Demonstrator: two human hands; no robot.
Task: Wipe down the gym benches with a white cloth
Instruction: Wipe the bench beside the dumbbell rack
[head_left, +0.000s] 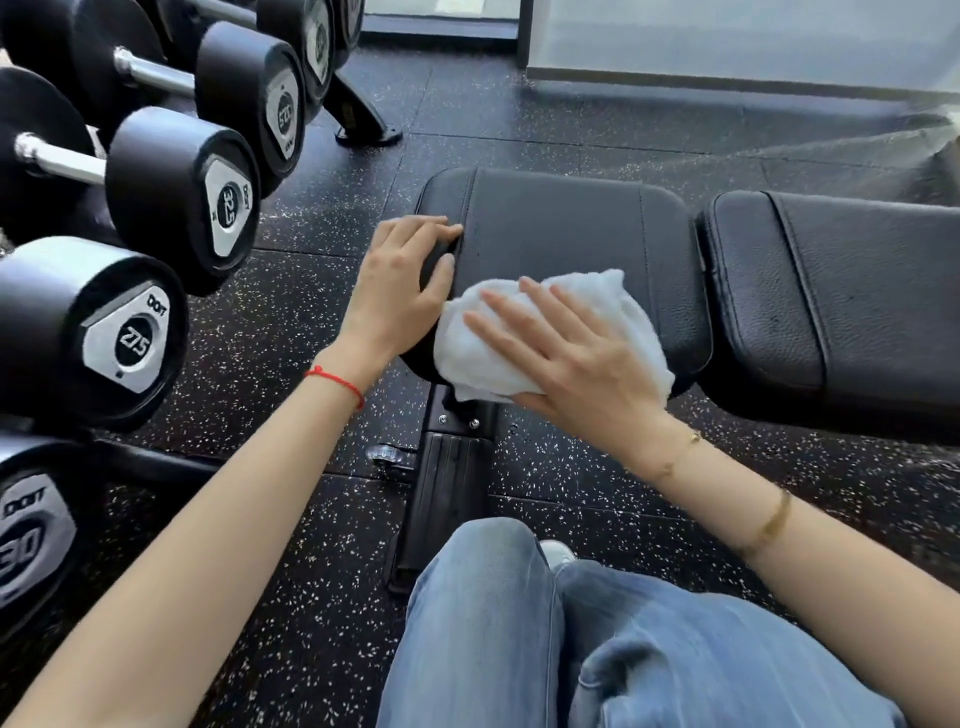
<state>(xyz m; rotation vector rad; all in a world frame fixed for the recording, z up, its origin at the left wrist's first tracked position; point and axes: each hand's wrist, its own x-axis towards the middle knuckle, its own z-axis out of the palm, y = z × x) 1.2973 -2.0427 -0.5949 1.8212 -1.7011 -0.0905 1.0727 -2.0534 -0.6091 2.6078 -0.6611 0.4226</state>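
White cloth (550, 332) bunched on near left corner of seat pad (561, 244), pressed flat under right hand (566, 358), fingers spread and lying open on top rather than gripping. Left hand (400, 291) braced on pad's left edge, fingers curled loosely over the rim, not clamped. Back pad (841, 291) just right of seat pad, dumbbell rack (156, 208) well to its left. Wiping of the seat apparently under way; next stroke likely to call for sweeping rightward across the pad, then on to the back pad.
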